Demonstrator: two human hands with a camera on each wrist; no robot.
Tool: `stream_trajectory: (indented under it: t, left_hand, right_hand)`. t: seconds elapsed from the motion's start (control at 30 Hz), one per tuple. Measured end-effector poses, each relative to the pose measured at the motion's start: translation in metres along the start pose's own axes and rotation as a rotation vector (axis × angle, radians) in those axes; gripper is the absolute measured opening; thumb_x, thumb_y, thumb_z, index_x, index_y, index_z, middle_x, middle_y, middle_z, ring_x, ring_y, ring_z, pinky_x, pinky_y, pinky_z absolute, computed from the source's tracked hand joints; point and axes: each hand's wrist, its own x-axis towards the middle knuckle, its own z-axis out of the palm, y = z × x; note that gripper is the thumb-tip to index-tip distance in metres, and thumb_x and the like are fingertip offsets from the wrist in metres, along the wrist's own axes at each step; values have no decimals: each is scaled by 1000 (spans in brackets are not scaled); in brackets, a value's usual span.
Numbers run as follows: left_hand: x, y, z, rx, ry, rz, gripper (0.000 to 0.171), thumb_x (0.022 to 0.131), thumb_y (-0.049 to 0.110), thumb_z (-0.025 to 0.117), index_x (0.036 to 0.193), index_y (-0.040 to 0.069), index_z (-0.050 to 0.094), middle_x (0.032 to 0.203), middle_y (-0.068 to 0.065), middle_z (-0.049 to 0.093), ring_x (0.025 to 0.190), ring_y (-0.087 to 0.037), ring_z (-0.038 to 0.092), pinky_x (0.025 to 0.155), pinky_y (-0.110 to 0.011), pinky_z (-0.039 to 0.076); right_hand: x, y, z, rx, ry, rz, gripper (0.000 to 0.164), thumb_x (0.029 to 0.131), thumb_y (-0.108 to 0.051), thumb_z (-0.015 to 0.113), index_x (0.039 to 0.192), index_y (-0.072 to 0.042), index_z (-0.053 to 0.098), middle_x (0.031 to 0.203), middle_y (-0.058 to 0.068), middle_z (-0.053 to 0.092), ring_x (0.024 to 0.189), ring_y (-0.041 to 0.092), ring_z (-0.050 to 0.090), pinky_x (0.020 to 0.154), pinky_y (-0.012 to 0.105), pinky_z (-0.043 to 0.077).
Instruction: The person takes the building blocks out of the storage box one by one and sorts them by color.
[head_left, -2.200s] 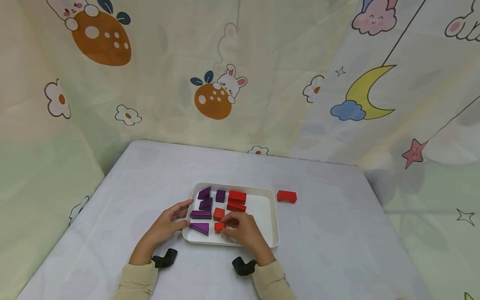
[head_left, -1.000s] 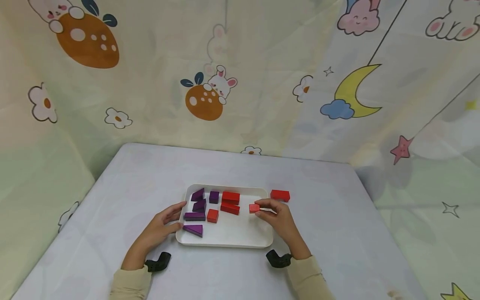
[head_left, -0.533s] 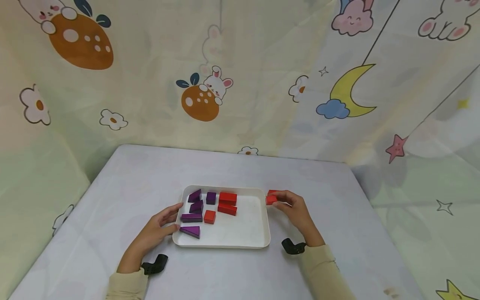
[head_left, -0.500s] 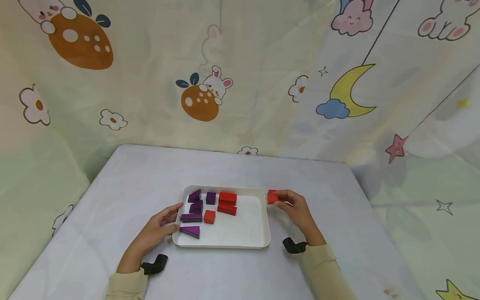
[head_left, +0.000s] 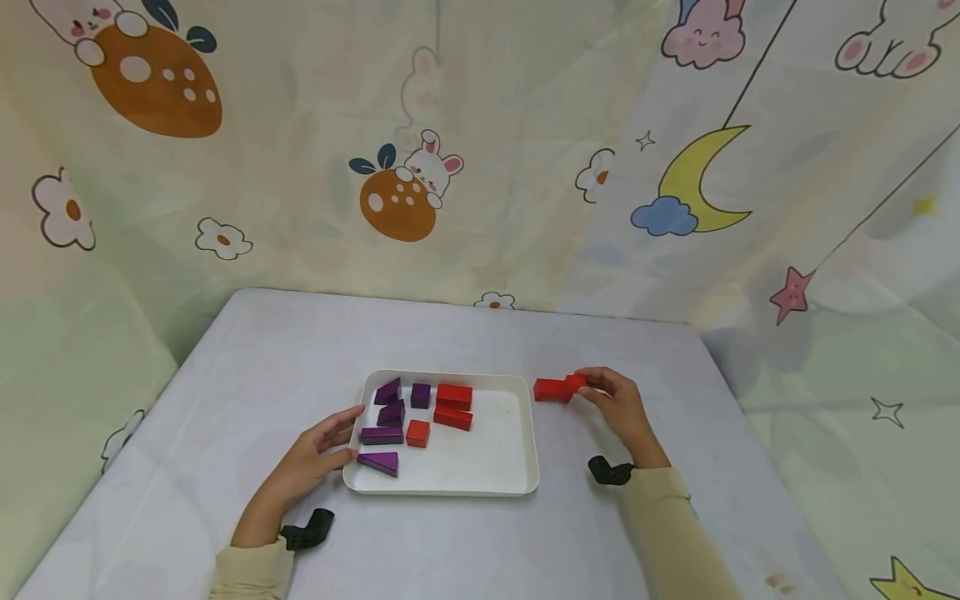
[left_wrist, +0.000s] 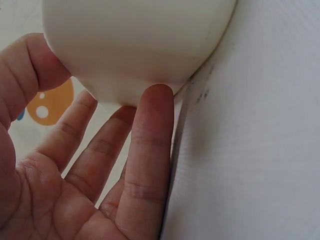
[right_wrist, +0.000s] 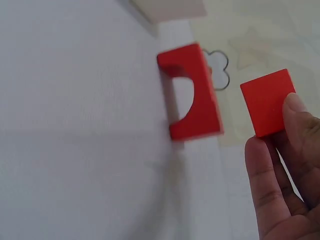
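Observation:
My right hand (head_left: 618,412) pinches a red cube-like block (right_wrist: 265,105) between thumb and fingers. In the head view that block overlaps the right end of a red arch block (head_left: 549,390) lying on the table, right of the tray. The right wrist view shows the arch (right_wrist: 205,100) with its half-round cutout, the held block raised apart from it. At the white tray (head_left: 487,467), my left hand (head_left: 311,458) rests its thumb and extended fingers against the left edge. In the left wrist view, fingertips touch the tray's outer wall (left_wrist: 135,45).
Several purple blocks (head_left: 382,436) lie along the tray's left side. Beside them are a red rectangular block (head_left: 454,397), a thinner red block (head_left: 453,417) and a small red block (head_left: 417,433). A patterned cloth (head_left: 525,167) hangs behind the white table (head_left: 487,550).
My right hand has picked up the small red block from the tray and carried it right, out over the arch block. The left hand stays at the tray's edge. The head view has shifted slightly.

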Motion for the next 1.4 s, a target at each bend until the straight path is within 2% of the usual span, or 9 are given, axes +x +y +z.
stream_trajectory:
  t: [0.17,0.37,0.43,0.63,0.77,1.1,1.4]
  left_hand:
    - [0,0,0,-2,0,1,71,98,2,71,164,1,43,161,-28,49,142,-47,54,95,-18,50]
    - [0,0,-1,3,-3,3,71,99,4,71,164,1,44,161,-29,50,143,-47,54,96,-18,49]
    - [0,0,-1,2,-4,4,71,99,4,71,164,1,44,161,-29,49,143,-47,54,96,-19,50]
    - [1,0,-1,4,-2,1,71,99,4,72,164,2,43,161,-28,49,143,-47,54,96,-18,49]
    - [1,-1,-1,0,0,5,71,99,4,72,164,2,44,161,-28,50,142,-47,54,95,-17,49]
    - [0,-1,-2,0,0,5,71,99,2,71,164,2,43,161,-29,49,143,-47,54,95,-16,49]
    - [1,0,-1,25,0,-4,71,99,4,71,164,2,43,161,-28,49,143,-47,54,98,-21,50]
  right_hand:
    - [3,10,-6,4,15,5,35,101,2,72,135,9,67,134,29,69,127,44,64,94,9,47]
    - [3,19,-8,-15,2,100,36,103,1,70,137,10,65,139,30,66,134,44,60,94,8,44]
    - [3,21,-8,-24,-4,136,36,103,1,70,137,11,64,140,31,65,135,43,60,98,13,47]
    - [6,31,-7,-78,-11,189,36,104,-2,69,138,7,64,140,28,66,134,41,61,112,44,50]
    - [7,32,-7,-82,-12,180,37,104,-2,70,139,7,64,139,28,66,133,43,60,114,51,48]
    - [8,21,-14,-55,-16,165,41,105,0,67,145,6,59,149,29,59,142,43,54,118,54,43]
    - [4,-9,-14,-52,15,140,42,106,0,65,147,6,58,152,29,57,143,44,52,118,55,42]
